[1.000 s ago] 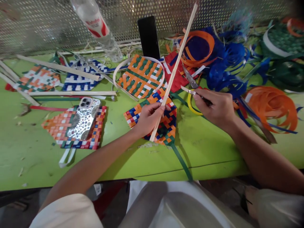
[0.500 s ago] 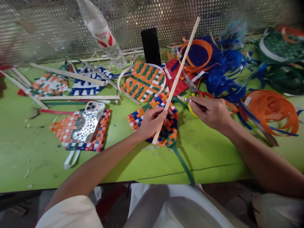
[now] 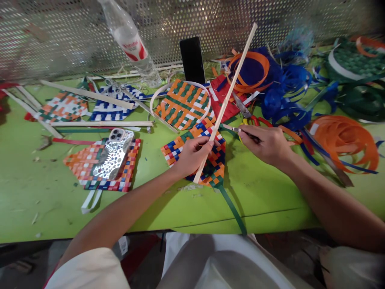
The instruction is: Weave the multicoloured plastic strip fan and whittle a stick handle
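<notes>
My left hand point(image 3: 196, 154) is closed, pinching a long pale wooden strip point(image 3: 227, 96) that slants up to the right. Beneath that hand lies a woven piece point(image 3: 218, 160) of orange, blue, white and green bands, a green band point(image 3: 231, 208) trailing from its lower corner. My right hand point(image 3: 267, 144) grips a slim craft knife point(image 3: 236, 129), its blade pointing left at the strip with a small gap between them. Behind the knife rest open scissors point(image 3: 240, 105) with red and yellow handles. Another woven piece point(image 3: 180, 103), orange and green, sits just beyond my left hand.
A plastic bottle point(image 3: 132, 46) and a black phone point(image 3: 192, 60) stand by the perforated metal screen point(image 3: 162, 28). At left, a patterned phone point(image 3: 116, 154) lies on a woven piece point(image 3: 80, 164). Orange coils point(image 3: 345, 140) and blue bands point(image 3: 288, 104) crowd the right side of the green table point(image 3: 264, 196).
The craft knife and my right hand have shifted slightly left, nearer to the wooden strip. My left hand keeps its hold on the strip at nearly the same slant.
</notes>
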`<state>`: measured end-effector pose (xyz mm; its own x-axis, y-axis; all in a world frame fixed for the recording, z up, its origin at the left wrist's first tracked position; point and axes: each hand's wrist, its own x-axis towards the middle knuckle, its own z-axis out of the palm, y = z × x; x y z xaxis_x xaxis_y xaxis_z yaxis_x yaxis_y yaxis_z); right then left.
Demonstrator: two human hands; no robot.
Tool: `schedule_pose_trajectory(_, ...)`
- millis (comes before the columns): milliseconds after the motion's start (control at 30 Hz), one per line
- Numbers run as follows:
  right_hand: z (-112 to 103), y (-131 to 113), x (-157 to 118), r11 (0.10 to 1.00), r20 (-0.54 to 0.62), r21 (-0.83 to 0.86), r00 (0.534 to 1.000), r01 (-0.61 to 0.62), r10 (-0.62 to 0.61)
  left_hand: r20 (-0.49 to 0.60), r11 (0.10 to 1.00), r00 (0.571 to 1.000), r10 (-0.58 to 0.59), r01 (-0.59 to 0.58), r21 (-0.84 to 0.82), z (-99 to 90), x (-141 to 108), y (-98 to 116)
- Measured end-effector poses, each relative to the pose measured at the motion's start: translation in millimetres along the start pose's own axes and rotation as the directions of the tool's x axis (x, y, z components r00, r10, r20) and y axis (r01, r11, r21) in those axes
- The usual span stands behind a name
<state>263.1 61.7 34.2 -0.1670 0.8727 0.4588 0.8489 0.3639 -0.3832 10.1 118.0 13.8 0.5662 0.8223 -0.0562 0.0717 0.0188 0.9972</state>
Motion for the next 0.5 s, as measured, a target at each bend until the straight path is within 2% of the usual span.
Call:
schedule_pose_trajectory(133, -1.4, -2.5, 0.5, 1.000, 0.037, -0.010, 0.999, -0.030, 0.030, -0.003, 1.000, 1.000, -0.002, 0.002, 0.020, -0.3, -0.8, -1.0)
schedule_pose_trajectory(500, -0.7, -3.5, 1.6, 1.000, 0.045, 0.008, 0.999, -0.010, 0.009, 0.021, 1.000, 1.000, 0.010, -0.010, 0.028, -0.9, -1.2, -1.0)
